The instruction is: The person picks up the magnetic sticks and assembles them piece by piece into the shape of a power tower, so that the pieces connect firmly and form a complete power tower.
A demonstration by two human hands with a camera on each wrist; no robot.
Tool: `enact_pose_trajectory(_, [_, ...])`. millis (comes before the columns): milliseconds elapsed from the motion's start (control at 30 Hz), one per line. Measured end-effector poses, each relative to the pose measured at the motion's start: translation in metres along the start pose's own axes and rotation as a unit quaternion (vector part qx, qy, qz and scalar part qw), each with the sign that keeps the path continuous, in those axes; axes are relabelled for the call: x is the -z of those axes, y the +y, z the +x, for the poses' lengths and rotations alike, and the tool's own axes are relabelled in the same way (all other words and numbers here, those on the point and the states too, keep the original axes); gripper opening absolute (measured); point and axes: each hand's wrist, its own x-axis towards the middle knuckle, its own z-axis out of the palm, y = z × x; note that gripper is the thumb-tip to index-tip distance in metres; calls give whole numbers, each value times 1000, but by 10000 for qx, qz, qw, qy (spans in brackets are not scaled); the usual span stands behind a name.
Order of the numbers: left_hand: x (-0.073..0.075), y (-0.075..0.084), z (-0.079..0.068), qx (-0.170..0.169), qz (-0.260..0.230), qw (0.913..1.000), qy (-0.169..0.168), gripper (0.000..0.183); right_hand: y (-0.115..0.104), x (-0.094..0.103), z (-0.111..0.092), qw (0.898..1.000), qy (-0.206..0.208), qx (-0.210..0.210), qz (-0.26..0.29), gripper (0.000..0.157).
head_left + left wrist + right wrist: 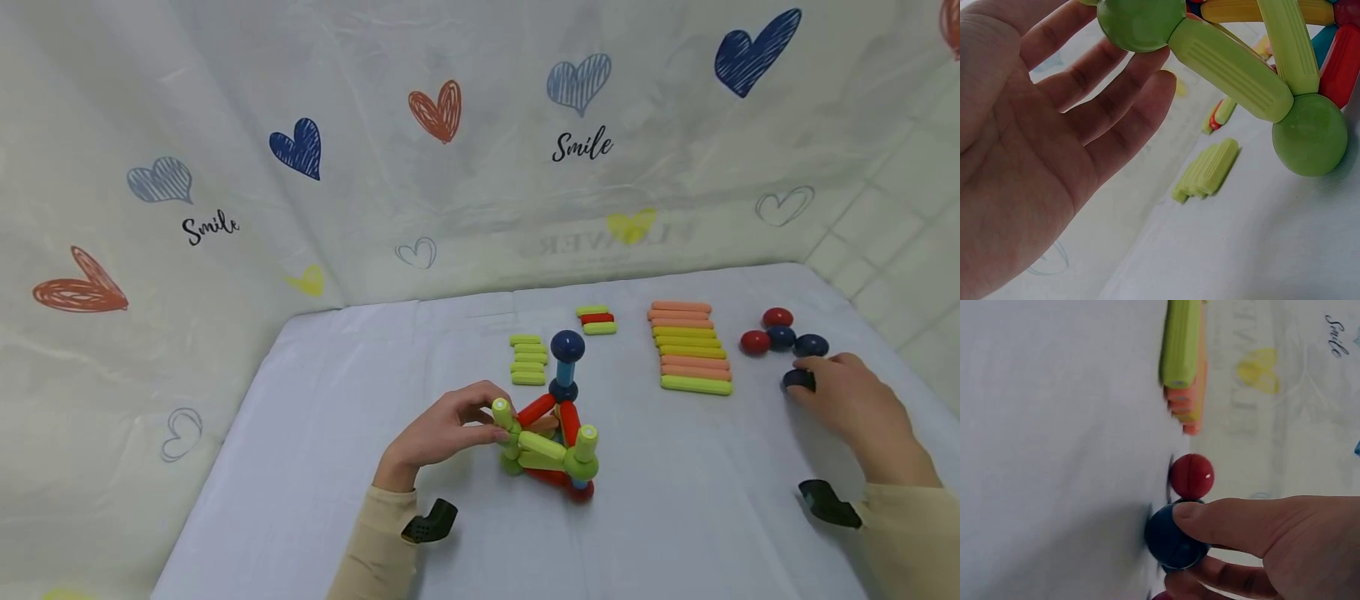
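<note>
My left hand (446, 429) grips the assembled rod-and-ball model (543, 447); my right hand (851, 404) pinches a navy ball (1169, 540) near the table's (315, 500) right edge; spare rods (690, 352) lie unattached.

“Smile” (582, 144) stands twice on the backdrop (495, 187), with faint mirrored lettering (573, 242).

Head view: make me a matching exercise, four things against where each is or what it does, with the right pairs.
1. Left hand
2. Right hand
3. Long sticks
4. Top ball

A. Lying flat on the white cloth, just left of the loose red balls
B. Mounted on an upright blue stick
C. Holding the built frame at a green part
D. Pinching a dark blue ball

Pairs: 1-C, 2-D, 3-A, 4-B
</note>
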Motion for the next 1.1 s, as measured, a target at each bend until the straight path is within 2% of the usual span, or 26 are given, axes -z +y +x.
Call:
enact_pose_trajectory(100, [0, 0, 0, -12, -1, 10000, -7, 17, -11, 2, -6, 9997, 57, 221, 126, 52])
enact_pose_trajectory(200, [0, 0, 0, 2, 2, 10000, -7, 17, -30, 7, -14, 9962, 93, 685, 524, 53])
enact_pose_trajectory(300, [1, -1, 0, 17, -7, 10000, -1, 17, -56, 12, -25, 9847, 69, 1339, 1117, 51])
enact_pose_trajectory(367, [1, -1, 0, 20, -21, 10000, 2, 17, -76, 15, -35, 9728, -154, 1654, 1615, 52])
enact_pose_trajectory(467, [0, -1, 0, 42, -44, 10000, -3, 17, -105, 21, -52, 9509, -506, 1910, 2383, 52])
enact_pose_trajectory(533, [0, -1, 0, 59, -48, 10000, 0, 17, -122, 25, -63, 9324, -664, 2094, 2869, 50])
enact_pose_trajectory(733, [1, -1, 0, 77, -25, 10000, -15, 17, -162, 35, -88, 8576, -641, 3252, 3933, 39])
enact_pose_trajectory(800, [1, -1, 0, 79, -18, 10000, -11, 17, -171, 37, -93, 8392, -691, 3474, 4126, 39])
enact_pose_trajectory(867, [1, -1, 0, 74, -19, 10000, -2, 17, -178, 36, -98, 8306, -735, 3584, 4199, 38])
enact_pose_trajectory(900, [1, -1, 0, 69, -32, 10000, 3, 17, -180, 35, -99, 8296, -749, 3631, 4176, 38])
enact_pose_trajectory(1100, [0, -2, 0, 47, -32, 10000, 6, 17, -189, 28, -102, 8325, -880, 3782, 3951, 39])
